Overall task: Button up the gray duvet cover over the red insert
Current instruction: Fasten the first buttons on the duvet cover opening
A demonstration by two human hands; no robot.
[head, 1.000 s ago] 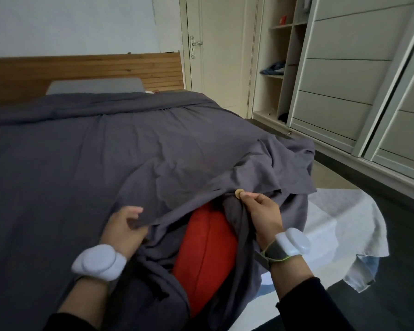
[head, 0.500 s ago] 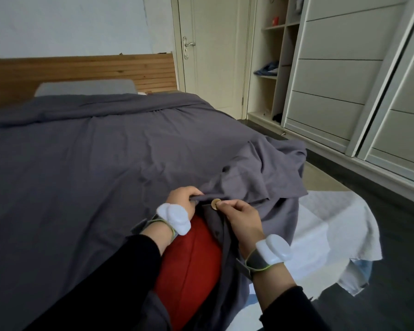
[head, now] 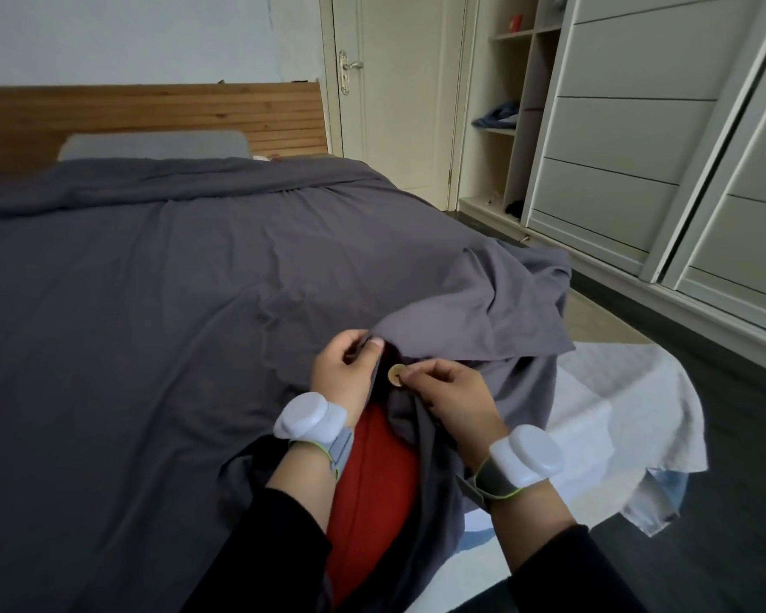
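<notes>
Across the bed lies the gray duvet cover (head: 160,303), wardrobe (head: 637,148) right of it; your right hand (head: 454,391) pinches the button (head: 395,374), your left hand (head: 343,369) pinches cover edge above the red insert (head: 368,493).

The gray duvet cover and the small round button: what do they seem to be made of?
The gray duvet cover looks like soft matte woven cloth, perhaps cotton: it creases and drapes. The small round tan button seems wood or plastic; its dull surface leaves this open.
</notes>
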